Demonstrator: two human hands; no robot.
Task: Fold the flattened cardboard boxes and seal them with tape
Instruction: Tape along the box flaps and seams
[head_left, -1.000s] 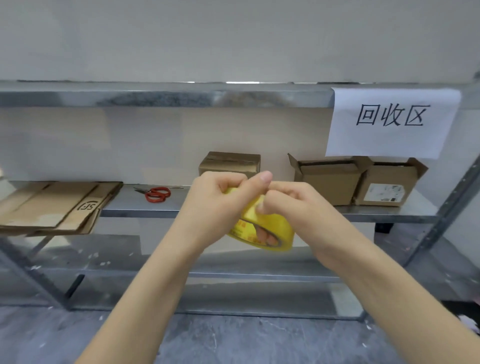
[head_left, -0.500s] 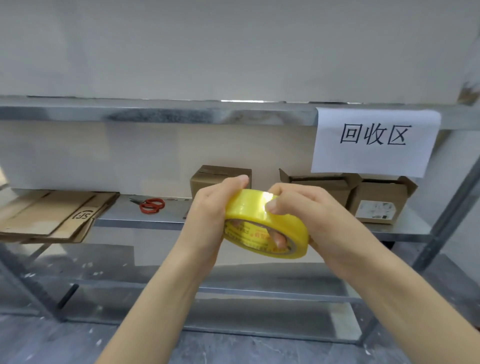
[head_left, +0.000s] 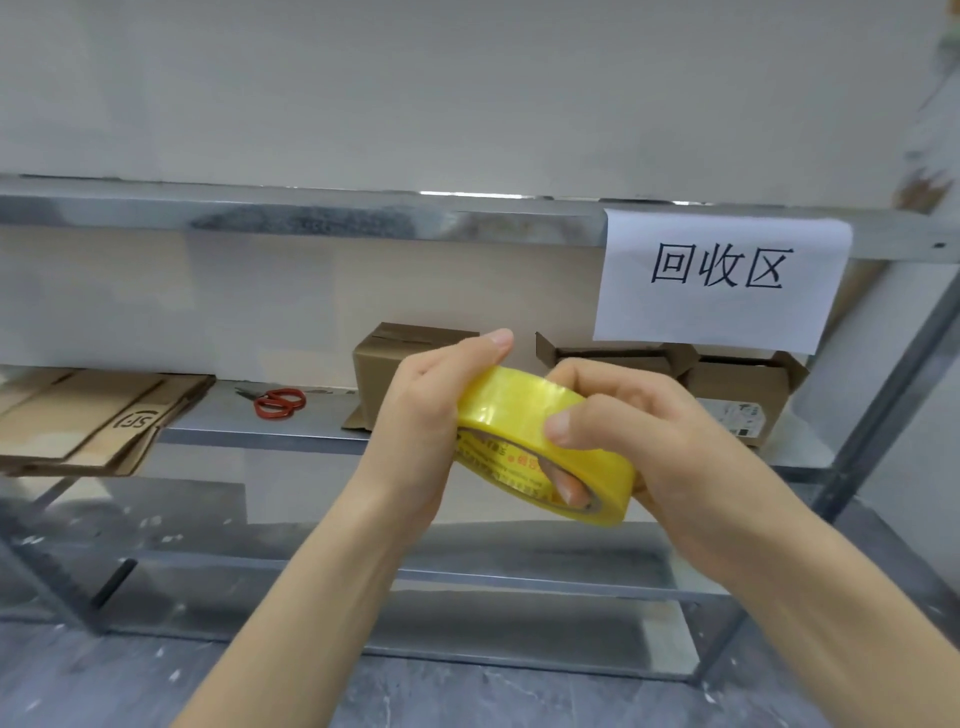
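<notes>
Tape roll (head_left: 524, 410) gripped by left hand (head_left: 421, 421), right hand (head_left: 644, 436); finger (head_left: 567, 484) seemingly through it.

- "回收区" in large black characters, on a white paper sign (head_left: 719, 280) hanging from the front of the upper shelf rail (head_left: 311, 218).
- "SF" inside a dark oval logo, seen upside down, on the top sheet of flattened cardboard (head_left: 88, 421) at the left of the middle shelf.
- Red and dark print round the side face of the yellow tape roll (head_left: 524, 410); too blurred to read.
- Fine dark print on a white label (head_left: 740, 418) on the front of the open box (head_left: 748, 384) at right; too small to read.
</notes>
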